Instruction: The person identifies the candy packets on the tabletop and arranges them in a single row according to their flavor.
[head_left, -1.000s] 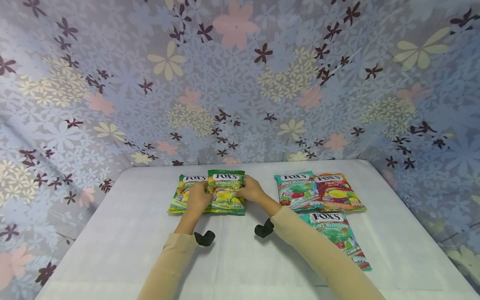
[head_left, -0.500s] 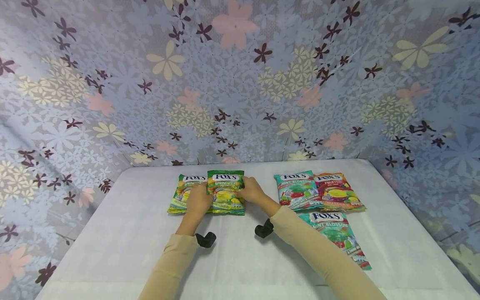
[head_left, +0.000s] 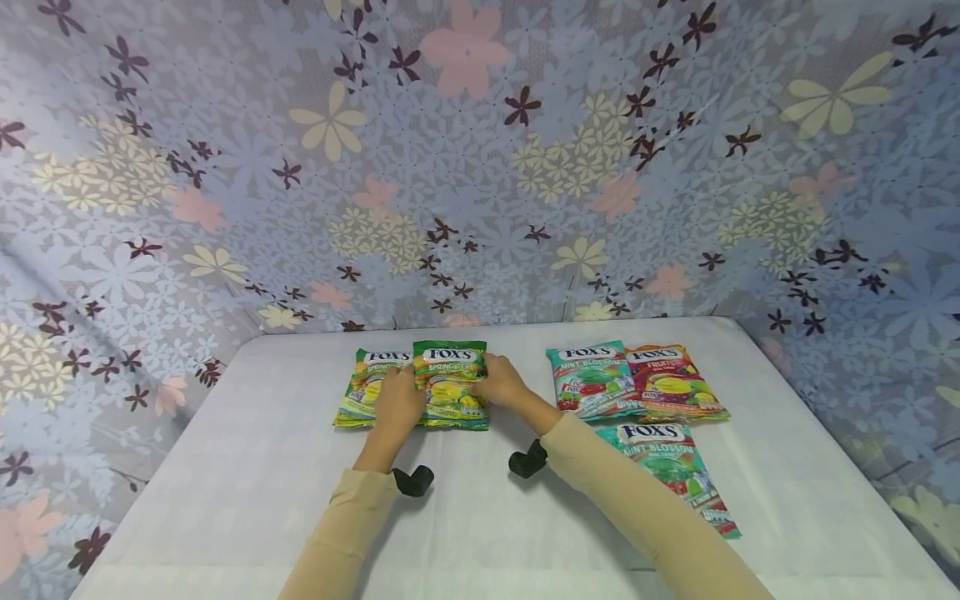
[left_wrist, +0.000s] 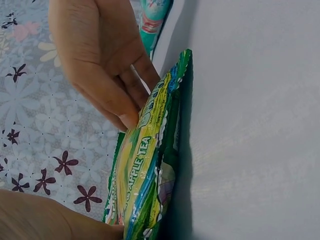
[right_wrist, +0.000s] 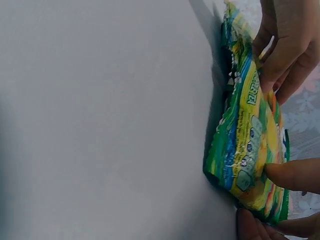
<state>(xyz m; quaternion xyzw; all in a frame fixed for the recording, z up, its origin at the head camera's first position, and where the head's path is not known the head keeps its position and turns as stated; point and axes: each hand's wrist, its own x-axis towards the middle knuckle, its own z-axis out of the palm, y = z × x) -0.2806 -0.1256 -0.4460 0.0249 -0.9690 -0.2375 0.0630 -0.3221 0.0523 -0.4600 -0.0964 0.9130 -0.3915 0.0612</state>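
Observation:
Two green-yellow FOX'S packets lie side by side on the table, the left packet point(head_left: 358, 392) partly under my left hand point(head_left: 397, 400). The fingers of that hand are curled at the near left edge of the right packet point(head_left: 450, 385). Pinching the right packet's right edge is my right hand point(head_left: 501, 382); in the right wrist view its thumb point(right_wrist: 295, 175) lies on the front face, with fingers beneath. From the left wrist, the packet point(left_wrist: 145, 165) shows side-on between my left hand point(left_wrist: 45, 215) and right hand point(left_wrist: 100, 60).
On the right of the white table point(head_left: 465, 525) lie a teal Mint Blossom packet point(head_left: 595, 383), a red-orange Fruits packet point(head_left: 672, 385) beside it, and another teal packet point(head_left: 670, 468) nearer, partly behind my right sleeve point(head_left: 637, 500). A flowered cloth point(head_left: 480, 167) stands behind the table.
My left thumb, seen on the right packet's face earlier, has drawn back toward its left edge. The right hand keeps its hold and the packets have hardly moved.

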